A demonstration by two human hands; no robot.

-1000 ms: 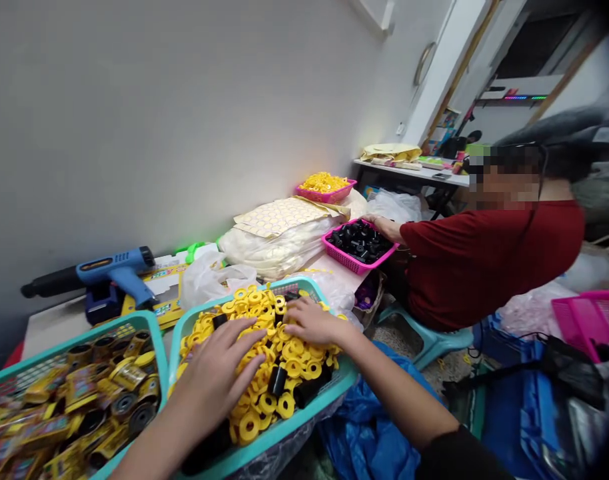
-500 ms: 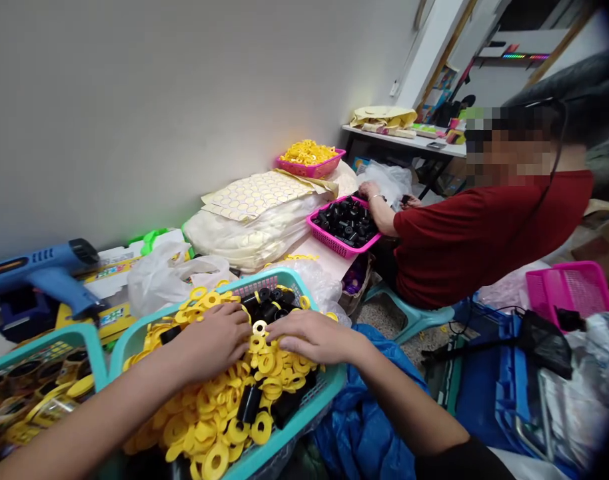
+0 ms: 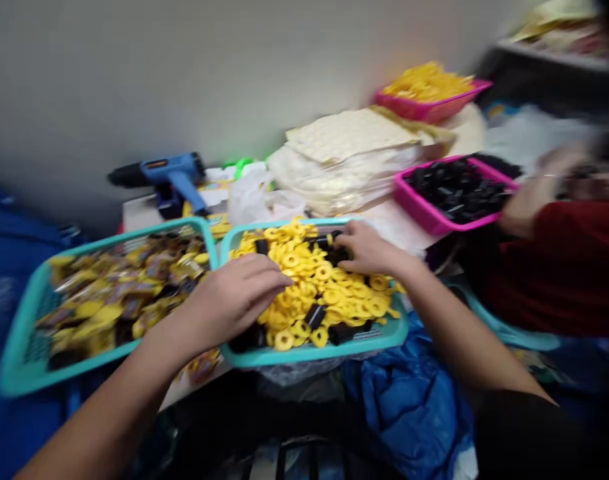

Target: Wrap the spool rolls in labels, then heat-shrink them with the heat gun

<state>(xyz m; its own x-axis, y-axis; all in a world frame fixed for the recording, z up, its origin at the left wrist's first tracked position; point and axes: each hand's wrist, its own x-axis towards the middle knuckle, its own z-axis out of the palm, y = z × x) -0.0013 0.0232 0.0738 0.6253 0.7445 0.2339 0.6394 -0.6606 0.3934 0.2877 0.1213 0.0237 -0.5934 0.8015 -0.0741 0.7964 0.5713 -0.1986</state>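
A teal basket (image 3: 309, 359) holds a heap of yellow plastic rings (image 3: 329, 293) with black plastic tubes among them. My right hand (image 3: 369, 250) reaches into its far side, thumb and fingers closed about a black plastic tube (image 3: 338, 253). Over the basket's left side is my left hand (image 3: 237, 293), its fingers drawn together above the rings. Whatever they hold, if anything, is hidden. One loose black tube (image 3: 315, 316) lies on the rings near the front. A second teal basket (image 3: 22, 347) at the left holds wrapped yellow and dark pieces (image 3: 104, 313).
Behind the baskets lie a blue heat gun (image 3: 177, 173), a white plastic bag (image 3: 257, 197) and stacked cream sheets (image 3: 352, 137). A pink basket (image 3: 414, 207) of black parts stands near a co-worker's arm (image 3: 524, 203). Another pink basket (image 3: 409, 110) holds yellow pieces. Blue plastic sheeting (image 3: 419, 400) hangs in front.
My view has swung left, bringing the second teal basket fully in. My hands have moved apart: the left toward the basket's left side, the right onto the black tubes.
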